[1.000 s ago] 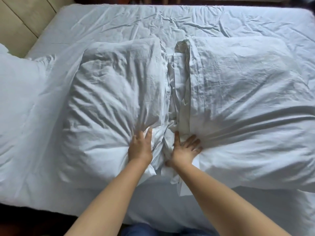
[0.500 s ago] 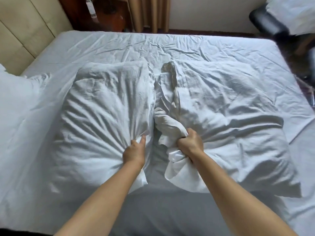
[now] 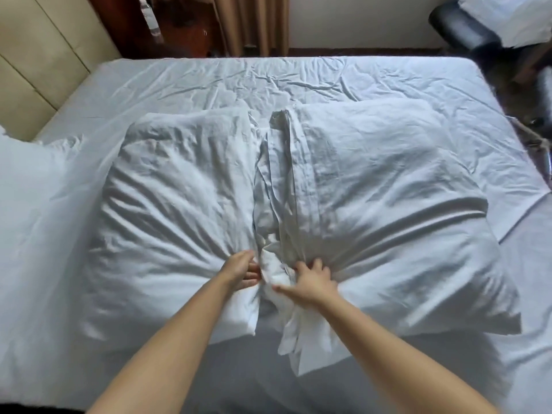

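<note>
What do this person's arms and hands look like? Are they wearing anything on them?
The left hand and right hand are bare: no gloves, and no ring, watch or bracelet shows. The left arm and right arm are bare too, with no sleeve in view.

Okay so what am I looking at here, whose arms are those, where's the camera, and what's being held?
No machine here: a person wears a wide-angle camera on the head, looking down at their own bare arms. Below is a bed under a wrinkled white sheet. Two white pillows lie side by side on it, the left pillow and the right pillow. Between them runs loose pillowcase cloth. The left hand grips the left pillow's inner edge; the right hand holds the bunched cloth.
</note>
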### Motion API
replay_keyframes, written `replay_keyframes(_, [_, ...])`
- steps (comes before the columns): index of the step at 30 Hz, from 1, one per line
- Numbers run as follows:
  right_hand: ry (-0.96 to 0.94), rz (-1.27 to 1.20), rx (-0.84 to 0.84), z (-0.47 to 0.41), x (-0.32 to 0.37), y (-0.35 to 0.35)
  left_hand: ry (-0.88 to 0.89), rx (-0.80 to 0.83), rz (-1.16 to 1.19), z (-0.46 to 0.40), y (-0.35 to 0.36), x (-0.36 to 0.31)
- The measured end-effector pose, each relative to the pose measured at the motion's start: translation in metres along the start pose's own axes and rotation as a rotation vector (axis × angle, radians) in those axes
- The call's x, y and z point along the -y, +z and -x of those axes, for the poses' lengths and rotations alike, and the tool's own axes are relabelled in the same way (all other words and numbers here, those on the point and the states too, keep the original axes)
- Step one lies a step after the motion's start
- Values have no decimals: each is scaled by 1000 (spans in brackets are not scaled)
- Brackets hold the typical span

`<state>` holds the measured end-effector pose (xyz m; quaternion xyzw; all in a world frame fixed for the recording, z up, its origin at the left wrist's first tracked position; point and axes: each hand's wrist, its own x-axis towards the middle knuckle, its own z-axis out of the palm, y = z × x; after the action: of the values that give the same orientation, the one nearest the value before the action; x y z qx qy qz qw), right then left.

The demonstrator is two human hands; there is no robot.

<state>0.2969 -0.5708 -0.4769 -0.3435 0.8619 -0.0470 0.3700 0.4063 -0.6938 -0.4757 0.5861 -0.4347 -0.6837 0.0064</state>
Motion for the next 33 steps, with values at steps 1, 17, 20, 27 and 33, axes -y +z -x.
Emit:
replay_keyframes(1, [7,-65,-137,-3,5,-6,10,41,54,0,8,-4])
replay_keyframes(17, [-218,-586,-546,-5,67,-86,-78,197,402,-26,11,-4])
replay_keyframes(20, [-279,-302,-218,-23,52,-39,-105,229,486,-27,-1,0])
replay_keyframes(27, [-219,-305,91,-22,-4,18,-171,199,415,-16,6,0])
replay_keyframes(33, [-128,-358,-207,-1,8,9,-54,5,117,13,17,-17])
